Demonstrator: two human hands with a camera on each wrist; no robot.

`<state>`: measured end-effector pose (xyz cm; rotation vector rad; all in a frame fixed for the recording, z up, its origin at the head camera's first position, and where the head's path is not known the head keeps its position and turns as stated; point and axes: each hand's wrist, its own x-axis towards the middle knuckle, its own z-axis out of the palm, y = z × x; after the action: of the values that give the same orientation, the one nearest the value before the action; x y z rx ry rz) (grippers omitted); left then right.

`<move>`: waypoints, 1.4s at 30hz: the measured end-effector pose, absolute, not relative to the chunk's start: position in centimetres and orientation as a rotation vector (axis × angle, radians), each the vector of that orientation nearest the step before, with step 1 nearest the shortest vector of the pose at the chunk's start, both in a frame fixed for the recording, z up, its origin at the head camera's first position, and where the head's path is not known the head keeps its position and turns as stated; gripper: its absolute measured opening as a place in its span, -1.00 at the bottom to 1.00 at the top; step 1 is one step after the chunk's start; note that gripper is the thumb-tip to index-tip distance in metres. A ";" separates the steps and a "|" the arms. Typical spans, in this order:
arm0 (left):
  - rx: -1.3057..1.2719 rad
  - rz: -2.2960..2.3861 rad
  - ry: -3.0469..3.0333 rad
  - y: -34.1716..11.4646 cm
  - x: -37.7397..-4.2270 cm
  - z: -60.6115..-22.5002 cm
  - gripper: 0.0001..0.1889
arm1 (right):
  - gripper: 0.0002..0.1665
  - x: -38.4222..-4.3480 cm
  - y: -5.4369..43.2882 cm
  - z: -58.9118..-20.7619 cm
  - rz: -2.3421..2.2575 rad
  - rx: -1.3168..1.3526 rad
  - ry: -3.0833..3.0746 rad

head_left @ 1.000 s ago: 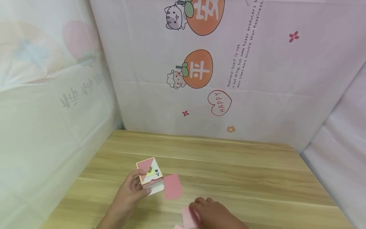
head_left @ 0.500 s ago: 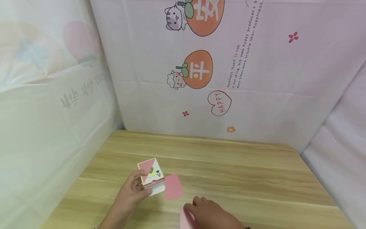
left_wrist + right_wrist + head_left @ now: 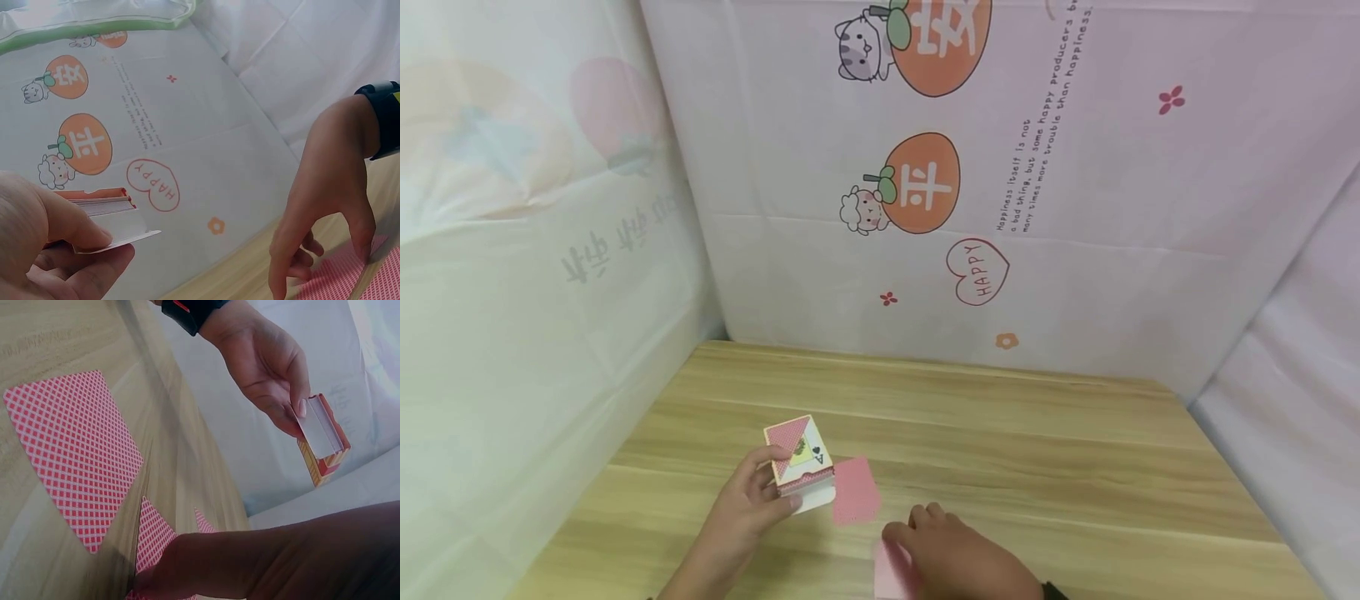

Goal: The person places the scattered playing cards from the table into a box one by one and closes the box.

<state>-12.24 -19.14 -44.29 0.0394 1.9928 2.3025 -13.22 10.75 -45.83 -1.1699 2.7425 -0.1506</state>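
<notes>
My left hand (image 3: 737, 508) grips a playing-card box (image 3: 797, 450), fingers around its side and thumb on the white flap (image 3: 816, 497). The box is tilted with its mouth towards me, and stacked card edges (image 3: 103, 207) show inside in the left wrist view. Low over the table, my right hand (image 3: 955, 546) has its fingers curled down and pinches a red-patterned playing card (image 3: 889, 571), partly hidden by the hand. Another playing card (image 3: 856, 492) lies back up between the hands. In the right wrist view, a further card (image 3: 78, 450) lies flat on the table.
The wood-grain table (image 3: 1000, 442) reaches back to a white printed cloth (image 3: 1075, 292). A pale cloth (image 3: 550, 375) closes off the left side, and another cloth (image 3: 1300, 400) stands at the right.
My right hand has shifted a little left with the card under its fingers. The corner of another card has left the head view's bottom edge. The left hand and box have moved slightly right.
</notes>
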 end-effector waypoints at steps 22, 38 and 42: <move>0.042 2.282 1.997 -19.1 -12.1 -44.0 -0.39 | -0.61 -13.7 11.1 -45.5 -0.331 -1.018 2.804; 0.037 2.289 1.995 -19.0 -12.1 -44.1 -0.39 | -0.35 -15.7 13.3 -45.0 -0.189 -0.898 2.793; 0.040 2.290 2.001 -19.0 -12.1 -44.1 -0.39 | -0.37 -16.0 13.4 -45.2 -0.249 -0.845 2.761</move>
<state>-12.15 -19.04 -44.12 0.0404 2.0014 2.2901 -15.97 13.42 -45.20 -0.8446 2.7611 -0.2490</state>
